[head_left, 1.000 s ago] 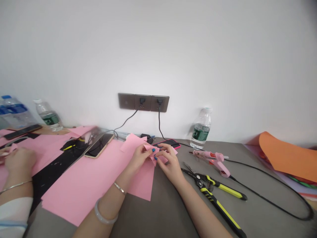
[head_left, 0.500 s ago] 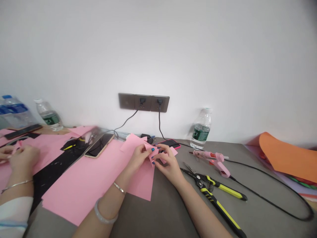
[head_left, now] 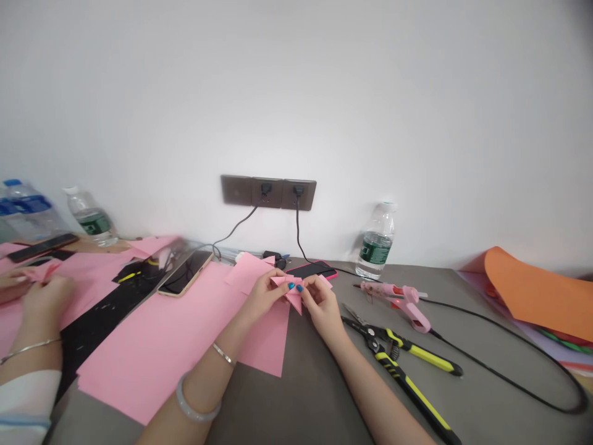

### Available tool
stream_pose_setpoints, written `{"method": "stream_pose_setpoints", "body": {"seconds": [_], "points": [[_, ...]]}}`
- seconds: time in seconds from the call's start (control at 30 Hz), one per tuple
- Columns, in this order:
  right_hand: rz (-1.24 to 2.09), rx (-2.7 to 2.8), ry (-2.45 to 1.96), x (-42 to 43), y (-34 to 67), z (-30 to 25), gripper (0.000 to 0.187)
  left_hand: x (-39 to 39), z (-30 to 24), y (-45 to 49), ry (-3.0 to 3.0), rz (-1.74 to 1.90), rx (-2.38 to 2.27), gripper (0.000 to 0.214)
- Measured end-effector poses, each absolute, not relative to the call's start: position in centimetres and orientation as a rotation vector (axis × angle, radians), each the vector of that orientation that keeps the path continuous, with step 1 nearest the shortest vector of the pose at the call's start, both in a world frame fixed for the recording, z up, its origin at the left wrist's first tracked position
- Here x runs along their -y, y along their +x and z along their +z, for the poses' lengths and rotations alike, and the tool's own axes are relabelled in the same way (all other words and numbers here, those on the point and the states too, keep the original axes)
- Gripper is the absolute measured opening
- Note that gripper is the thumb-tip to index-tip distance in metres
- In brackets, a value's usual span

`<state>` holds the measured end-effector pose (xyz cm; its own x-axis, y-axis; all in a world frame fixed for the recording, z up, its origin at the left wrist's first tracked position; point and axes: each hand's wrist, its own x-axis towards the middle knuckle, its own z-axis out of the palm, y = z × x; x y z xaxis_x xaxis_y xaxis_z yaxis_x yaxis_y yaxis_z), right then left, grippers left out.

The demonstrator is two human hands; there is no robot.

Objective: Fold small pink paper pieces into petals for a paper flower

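A small folded piece of pink paper [head_left: 293, 299] is pinched between my two hands, a little above the table. My left hand [head_left: 269, 295] grips its left side, thumb in front, and my right hand [head_left: 320, 303] grips its right side. The thumbs, with blue nails, nearly meet at its middle; most other fingers are hidden behind it. Under my left forearm lie large pink sheets [head_left: 176, 334], with smaller pink pieces on their far end. A phone in a pink case [head_left: 311, 269] lies just behind my hands.
At the right are pliers [head_left: 393, 352], a pink glue gun [head_left: 393, 296] with a looping cord, and a water bottle [head_left: 376, 244]. Orange paper [head_left: 542, 290] tops a stack farther right. Another phone [head_left: 186, 273] rests on the pink sheets. A co-worker's hands [head_left: 46, 300] hold pink paper at far left.
My right hand's fingers have closed in on the folded paper, and both thumbs have come together at its front. The paper now points downward. The co-worker's hands have shifted slightly.
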<state>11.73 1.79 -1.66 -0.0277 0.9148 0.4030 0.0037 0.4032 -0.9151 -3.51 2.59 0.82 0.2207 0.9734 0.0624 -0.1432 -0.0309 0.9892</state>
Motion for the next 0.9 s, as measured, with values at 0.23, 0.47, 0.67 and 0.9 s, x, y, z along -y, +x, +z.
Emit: {"method": "stream_pose_setpoints", "body": {"seconds": [0.23, 0.47, 0.67, 0.9], "points": [[0.984, 1.257, -0.874, -2.1, 11.9, -1.8, 0.034, -2.6, 0.9, -3.3, 1.298, 1.115, -0.909, 0.042], [0.976, 1.242, -0.88, -2.3, 12.0, -1.8, 0.036, -2.8, 0.4, -3.7, 1.362, 1.113, -0.938, 0.033], [1.07, 1.272, -0.938, -2.4, 12.5, -1.7, 0.038, -3.1, -0.8, -3.5, 1.341, 1.092, -0.919, 0.024], [1.144, 1.195, -0.883, -2.6, 12.4, -1.9, 0.036, -2.8, -0.6, -3.2, 1.403, 1.035, -1.017, 0.037]]}}
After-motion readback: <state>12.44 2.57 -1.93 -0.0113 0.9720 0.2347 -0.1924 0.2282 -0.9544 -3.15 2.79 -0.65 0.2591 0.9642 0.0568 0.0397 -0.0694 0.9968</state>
